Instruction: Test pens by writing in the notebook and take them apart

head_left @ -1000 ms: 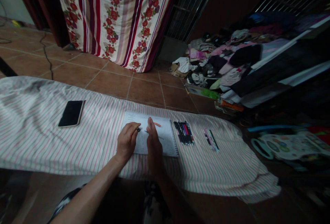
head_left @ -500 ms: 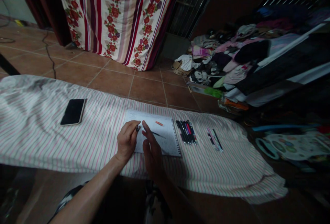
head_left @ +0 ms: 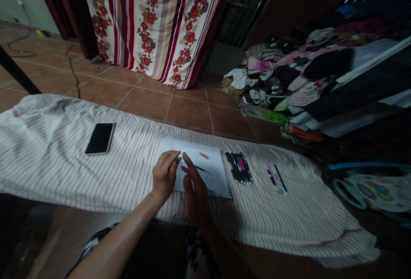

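Note:
My left hand (head_left: pixel 165 175) is closed with a small dark object (head_left: pixel 177 159) pinched between thumb and forefinger. Its kind is too small to make out. Just right of it, my right hand (head_left: pixel 195 187) has its fingers stretched out and apart, with nothing visible in them. Both hands are over an open spiral notebook (head_left: pixel 218 180), hiding its left and lower parts. On its page lie a small orange piece (head_left: pixel 204 155) and a thin dark pencil or pen (head_left: pixel 204 170), partly behind my right fingers.
Right of the notebook, a row of several pens (head_left: pixel 239 167) lies on the striped cloth (head_left: pixel 135 172), with a smaller pen group (head_left: pixel 276 178) farther right. A dark-screened tablet or phone (head_left: pixel 100 138) lies left. Beyond are a floral curtain (head_left: pixel 157 26) and heaped clothes (head_left: pixel 289 69).
The whole view has shifted, so everything appears slightly farther right. Both hands keep about the same pose over the notebook, and the left still pinches the small dark object.

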`<act>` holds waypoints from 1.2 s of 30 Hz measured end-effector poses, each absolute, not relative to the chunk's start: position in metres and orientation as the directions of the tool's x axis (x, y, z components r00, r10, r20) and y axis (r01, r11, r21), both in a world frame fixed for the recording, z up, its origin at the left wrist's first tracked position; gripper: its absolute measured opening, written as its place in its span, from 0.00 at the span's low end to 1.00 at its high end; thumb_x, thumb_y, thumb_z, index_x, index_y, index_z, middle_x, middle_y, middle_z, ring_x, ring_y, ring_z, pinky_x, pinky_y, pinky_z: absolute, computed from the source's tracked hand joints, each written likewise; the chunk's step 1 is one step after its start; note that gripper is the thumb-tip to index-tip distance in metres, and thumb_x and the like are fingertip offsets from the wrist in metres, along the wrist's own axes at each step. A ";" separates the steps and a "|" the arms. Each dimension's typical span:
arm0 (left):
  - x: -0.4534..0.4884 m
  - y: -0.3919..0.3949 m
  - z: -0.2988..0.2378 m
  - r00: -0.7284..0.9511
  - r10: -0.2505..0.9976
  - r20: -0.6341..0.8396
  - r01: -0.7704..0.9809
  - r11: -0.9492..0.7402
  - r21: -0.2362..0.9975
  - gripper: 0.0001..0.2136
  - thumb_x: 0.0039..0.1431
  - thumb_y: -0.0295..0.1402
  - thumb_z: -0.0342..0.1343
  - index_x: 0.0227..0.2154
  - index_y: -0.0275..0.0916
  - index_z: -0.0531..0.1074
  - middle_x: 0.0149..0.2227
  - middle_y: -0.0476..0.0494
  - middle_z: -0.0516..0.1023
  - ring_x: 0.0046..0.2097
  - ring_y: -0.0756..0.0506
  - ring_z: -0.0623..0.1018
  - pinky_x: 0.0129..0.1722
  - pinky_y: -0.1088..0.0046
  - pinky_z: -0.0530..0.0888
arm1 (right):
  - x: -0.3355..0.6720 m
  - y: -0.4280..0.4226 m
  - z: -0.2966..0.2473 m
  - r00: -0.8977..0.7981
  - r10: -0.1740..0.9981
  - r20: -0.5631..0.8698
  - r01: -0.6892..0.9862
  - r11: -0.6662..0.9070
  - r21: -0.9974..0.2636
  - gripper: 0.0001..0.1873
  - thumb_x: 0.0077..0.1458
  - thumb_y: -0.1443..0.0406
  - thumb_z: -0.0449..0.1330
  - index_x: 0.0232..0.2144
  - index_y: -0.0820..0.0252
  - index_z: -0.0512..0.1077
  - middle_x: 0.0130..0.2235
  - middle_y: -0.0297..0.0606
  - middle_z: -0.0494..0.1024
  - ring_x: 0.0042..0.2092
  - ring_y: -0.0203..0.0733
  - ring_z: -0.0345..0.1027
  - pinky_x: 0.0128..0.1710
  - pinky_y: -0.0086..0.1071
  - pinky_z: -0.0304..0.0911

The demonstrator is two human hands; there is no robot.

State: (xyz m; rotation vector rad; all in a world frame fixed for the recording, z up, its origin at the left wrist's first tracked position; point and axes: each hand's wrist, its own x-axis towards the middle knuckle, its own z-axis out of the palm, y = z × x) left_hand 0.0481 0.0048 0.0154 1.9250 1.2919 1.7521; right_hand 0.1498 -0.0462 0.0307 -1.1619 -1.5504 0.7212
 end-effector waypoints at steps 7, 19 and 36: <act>0.047 0.004 0.021 -0.112 0.711 0.694 0.461 -0.582 0.670 0.09 0.59 0.26 0.47 0.39 0.38 0.71 0.36 0.43 0.75 0.40 0.48 0.75 0.41 0.71 0.74 | 0.148 -0.046 0.030 -0.047 0.898 0.437 0.321 0.428 -0.845 0.23 0.62 0.64 0.45 0.59 0.47 0.53 0.61 0.37 0.58 0.60 0.44 0.54 0.55 0.45 0.59; 0.048 0.004 0.020 -0.107 0.696 0.710 0.456 -0.600 0.657 0.09 0.58 0.24 0.47 0.39 0.37 0.70 0.37 0.43 0.75 0.40 0.48 0.75 0.39 0.72 0.74 | 0.149 -0.045 0.029 -0.080 0.888 0.452 0.365 0.448 -0.816 0.22 0.62 0.65 0.44 0.58 0.49 0.54 0.60 0.37 0.59 0.60 0.44 0.52 0.56 0.47 0.58; 0.049 0.003 0.016 -0.121 0.720 0.684 0.436 -0.580 0.688 0.09 0.59 0.24 0.47 0.40 0.38 0.69 0.37 0.43 0.75 0.40 0.48 0.76 0.37 0.73 0.75 | 0.138 -0.046 0.038 0.127 0.843 0.523 0.408 0.437 -0.802 0.30 0.60 0.62 0.46 0.62 0.51 0.39 0.64 0.42 0.47 0.62 0.47 0.48 0.53 0.47 0.61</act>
